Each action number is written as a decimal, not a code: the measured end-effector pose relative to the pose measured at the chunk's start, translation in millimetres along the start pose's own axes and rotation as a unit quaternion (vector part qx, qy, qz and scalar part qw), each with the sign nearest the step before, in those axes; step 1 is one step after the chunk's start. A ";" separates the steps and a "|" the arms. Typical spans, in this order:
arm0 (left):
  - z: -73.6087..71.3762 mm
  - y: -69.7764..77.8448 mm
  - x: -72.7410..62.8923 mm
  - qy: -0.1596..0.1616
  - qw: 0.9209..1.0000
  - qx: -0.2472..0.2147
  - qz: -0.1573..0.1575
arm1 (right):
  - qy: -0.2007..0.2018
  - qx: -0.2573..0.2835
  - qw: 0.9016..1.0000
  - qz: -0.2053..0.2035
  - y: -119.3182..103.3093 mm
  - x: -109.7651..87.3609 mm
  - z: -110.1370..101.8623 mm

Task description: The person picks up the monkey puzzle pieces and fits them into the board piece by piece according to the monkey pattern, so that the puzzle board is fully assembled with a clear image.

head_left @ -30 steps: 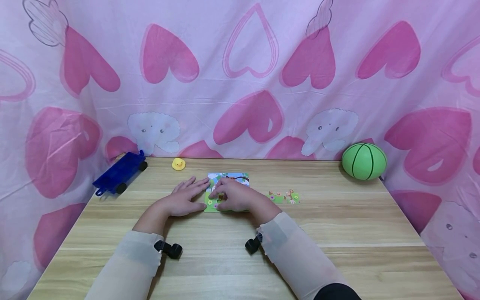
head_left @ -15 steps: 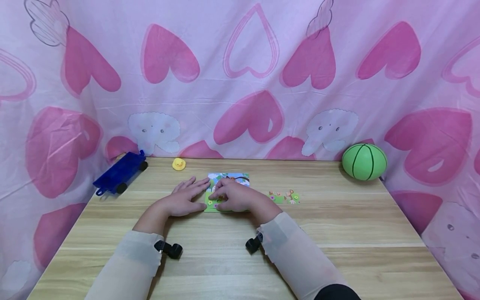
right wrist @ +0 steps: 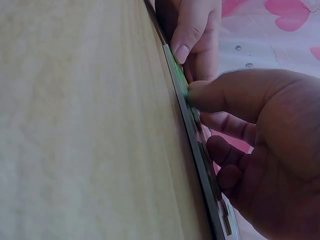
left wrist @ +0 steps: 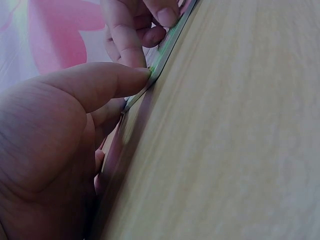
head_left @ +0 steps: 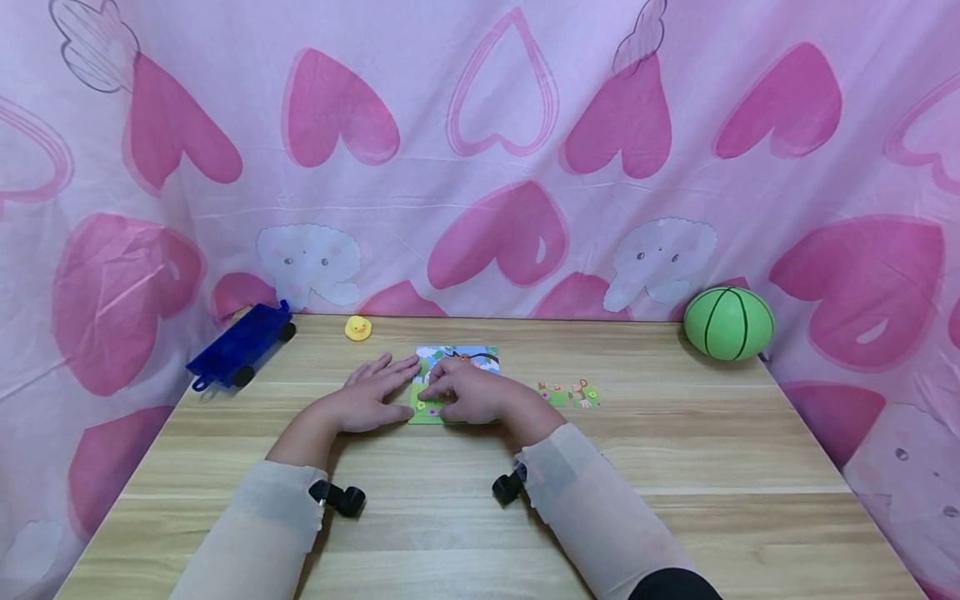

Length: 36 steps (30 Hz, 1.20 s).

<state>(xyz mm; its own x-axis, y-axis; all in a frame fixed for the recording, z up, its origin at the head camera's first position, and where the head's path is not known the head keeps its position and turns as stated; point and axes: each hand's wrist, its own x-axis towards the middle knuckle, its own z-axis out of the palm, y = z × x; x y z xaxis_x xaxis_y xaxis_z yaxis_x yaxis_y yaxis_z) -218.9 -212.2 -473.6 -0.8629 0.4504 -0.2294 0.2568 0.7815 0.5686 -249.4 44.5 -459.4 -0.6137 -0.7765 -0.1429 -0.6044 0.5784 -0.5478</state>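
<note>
A thin puzzle board (head_left: 422, 414) with a bright printed picture lies flat on the table in the head view. My left hand (head_left: 369, 396) is spread at its left side, with the fingertips and thumb touching that edge. Over the middle of the board, my right hand (head_left: 474, 392) has its thumb and index fingertip pressing down on the surface. In the right wrist view its other fingers (right wrist: 220, 150) are curled; whether a piece is pinched there is hidden. Two small puzzle pieces, a left one (head_left: 553, 394) and a right one (head_left: 584, 393), lie beside the right wrist.
On the wooden table (head_left: 420, 533), a yellow rubber duck (head_left: 357, 327) sits at the back. A blue toy cart (head_left: 242, 348) stands at the left edge, a green ball (head_left: 728, 323) at the back right corner. A pink heart-printed curtain (head_left: 495, 233) hangs behind.
My right hand has shifted very slightly to the right on the board, and its thumb has moved a little. The left hand and the loose pieces have stayed put.
</note>
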 end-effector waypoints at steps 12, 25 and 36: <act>-1.5 1.0 -0.2 -0.002 1.000 -0.001 -0.001 | -0.004 -0.006 1.000 -0.003 -0.2 1.7 -0.7; -0.2 0.5 0.2 0.001 1.000 0.004 -0.004 | 0.078 0.137 0.985 0.068 4.4 -26.6 -36.8; 1.3 -0.1 0.9 -0.003 1.000 0.004 -0.006 | 0.140 0.123 0.962 0.200 63.3 -94.0 -55.9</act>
<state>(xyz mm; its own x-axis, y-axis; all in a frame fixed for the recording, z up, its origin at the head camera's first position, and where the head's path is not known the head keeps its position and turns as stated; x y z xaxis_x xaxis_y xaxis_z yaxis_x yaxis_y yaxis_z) -219.2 -211.3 -474.9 -0.8635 0.4435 -0.2400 0.2506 0.7904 0.5590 -258.4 168.1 -434.7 -0.9054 -0.3870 -0.1742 -0.1745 0.7136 -0.6785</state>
